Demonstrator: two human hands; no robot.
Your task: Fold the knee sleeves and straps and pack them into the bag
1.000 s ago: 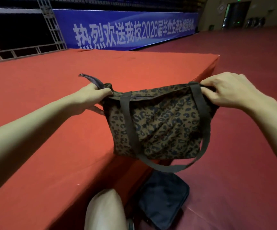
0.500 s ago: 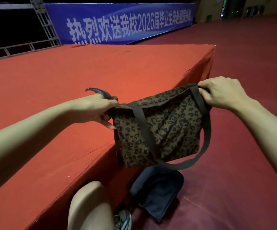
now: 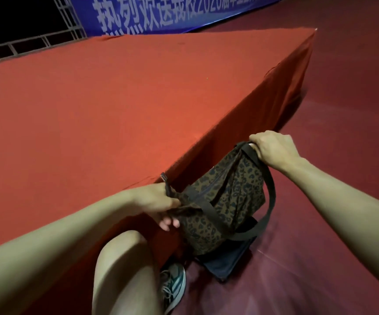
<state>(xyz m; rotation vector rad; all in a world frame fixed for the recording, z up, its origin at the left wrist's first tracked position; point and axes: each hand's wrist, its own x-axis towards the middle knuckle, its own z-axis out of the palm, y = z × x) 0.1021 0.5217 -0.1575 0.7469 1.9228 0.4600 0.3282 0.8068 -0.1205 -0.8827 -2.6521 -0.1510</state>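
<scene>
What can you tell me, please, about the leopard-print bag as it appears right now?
The leopard-print bag looks like soft brown fabric with dark spots, slack and creased, with dark webbing straps; one long strap loops down its right side. It appears zipped along the top. It is held in the air beside the red platform's edge, tilted, far end higher. The left hand grips its near end, the right hand its far end. A dark flat bag lies on the floor beneath it.
</scene>
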